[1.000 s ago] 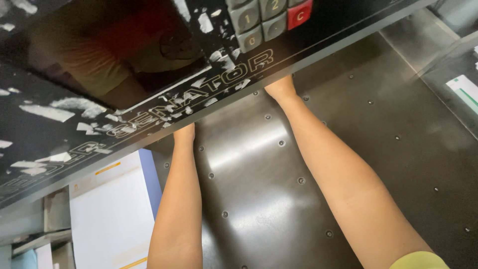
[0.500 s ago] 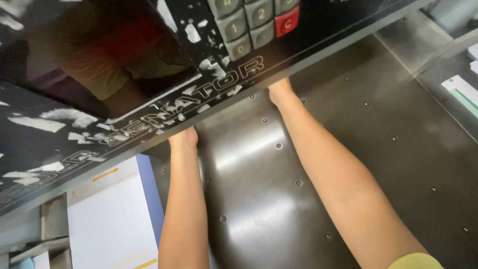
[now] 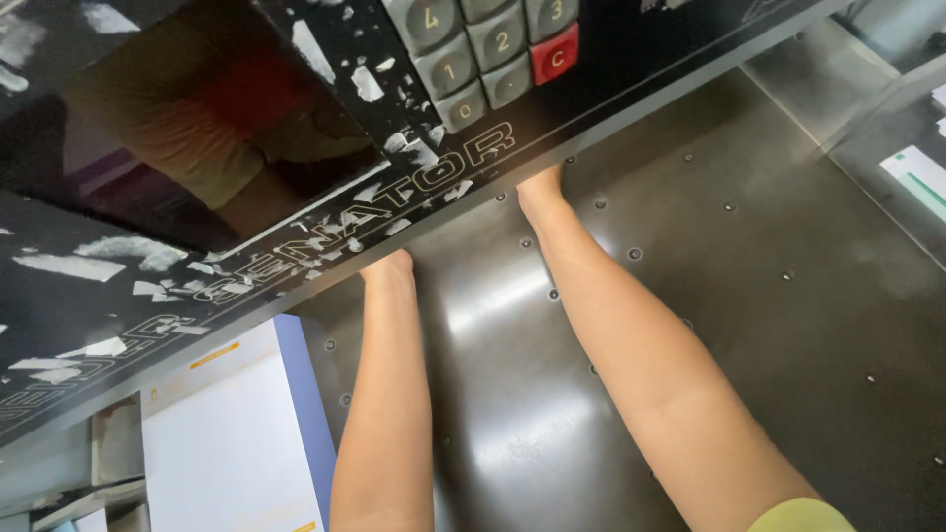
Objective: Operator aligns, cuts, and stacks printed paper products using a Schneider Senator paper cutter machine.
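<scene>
Both forearms reached slightly deeper under black control panel [image 3: 296,246] since earlier frame. Left hand [image 3: 389,264] and right hand [image 3: 537,185] hidden beneath panel over steel machine table [image 3: 769,296]; grip cannot be told. Paper stack [image 3: 227,433] at left.

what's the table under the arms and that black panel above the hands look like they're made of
The table looks like bare metal, probably steel: dark grey, smooth, with soft glare and rows of small round holes or studs. The black panel is glossy enough to mirror a person, so glass, plastic or painted metal; its coating is flaking in pale patches. Its keypad keys look like matte grey plastic, one red. Both hands are hidden under the panel.
</scene>
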